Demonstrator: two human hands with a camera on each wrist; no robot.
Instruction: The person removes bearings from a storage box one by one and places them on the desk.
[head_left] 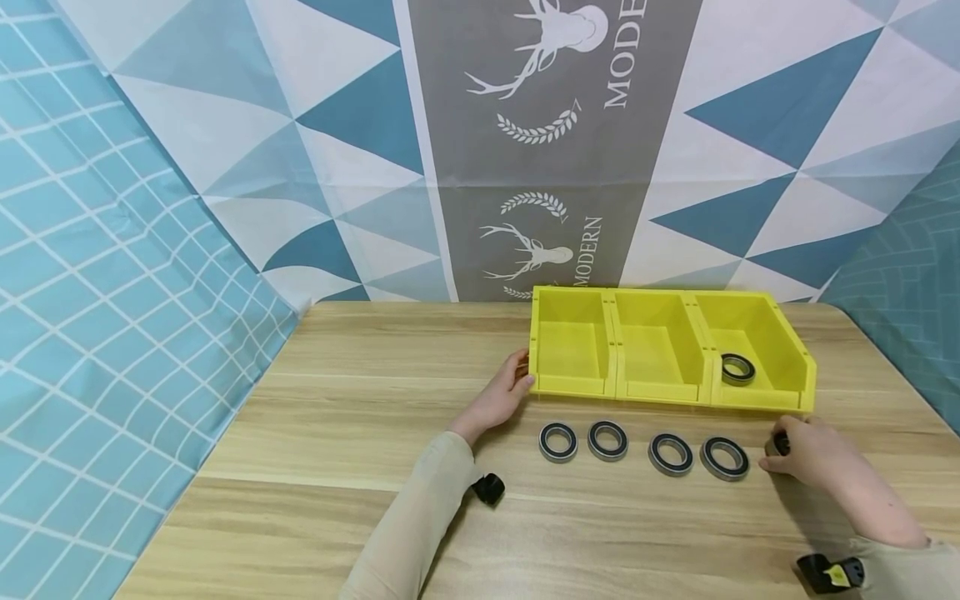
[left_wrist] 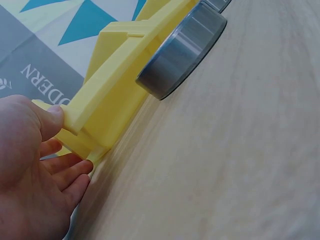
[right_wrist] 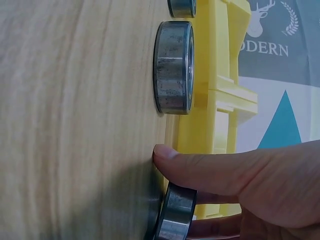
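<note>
A yellow storage bin [head_left: 573, 387] with three compartments stands at the back of the table. My left hand [head_left: 495, 404] grips its left end, thumb [left_wrist: 52, 120] on the front corner and fingers lower along the side. At the right, my right hand [head_left: 817, 454] holds a ball bearing [right_wrist: 176, 212] between thumb and fingers, close to the tabletop. Several more bearings lie flat in a row before the bin, from the leftmost bearing [head_left: 544, 443] to the rightmost bearing [head_left: 708, 458]. Another bearing [head_left: 738, 381] rests in the right compartment.
The wooden table [head_left: 300, 500] reaches back to a patterned wall cloth [head_left: 360, 125]. Blue gridded cloth [head_left: 112, 333] hangs on the left, teal cloth [head_left: 922, 250] on the right. Each wrist carries a small black camera, the left camera [head_left: 490, 489] and right camera [head_left: 821, 573].
</note>
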